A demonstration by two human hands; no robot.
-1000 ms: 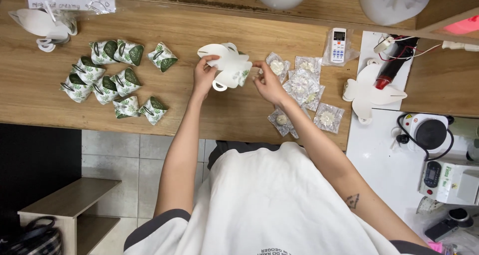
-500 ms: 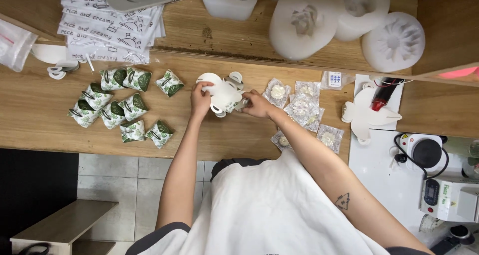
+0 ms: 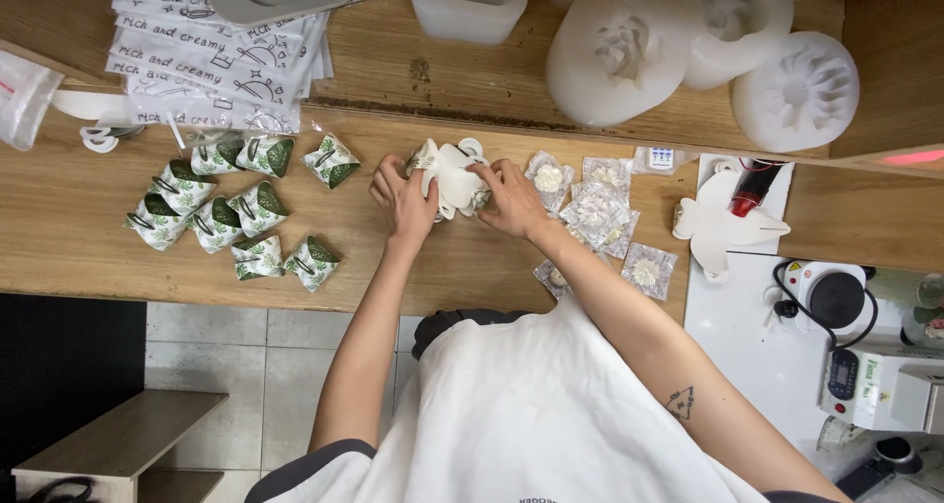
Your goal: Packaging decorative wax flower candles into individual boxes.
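My left hand (image 3: 401, 194) and my right hand (image 3: 509, 197) both grip a small white paper box (image 3: 450, 174) with a green leaf print, held just above the wooden table (image 3: 59, 237). Its flaps stand up between my fingers. To the left lies a cluster of several finished green-and-white boxes (image 3: 224, 215). Right of my right hand lie several clear packets holding small white flower shapes (image 3: 598, 211).
A stack of clear printed bags (image 3: 211, 56) and several white silicone moulds (image 3: 619, 51) sit on the raised back shelf. A white flat box cutout (image 3: 723, 228) and a red-tipped tool (image 3: 752, 190) lie on the white side table, near a small scale (image 3: 836, 296).
The view has shifted so more of the back shelf shows. My hands have closed in on the box, folding its flaps tighter together.
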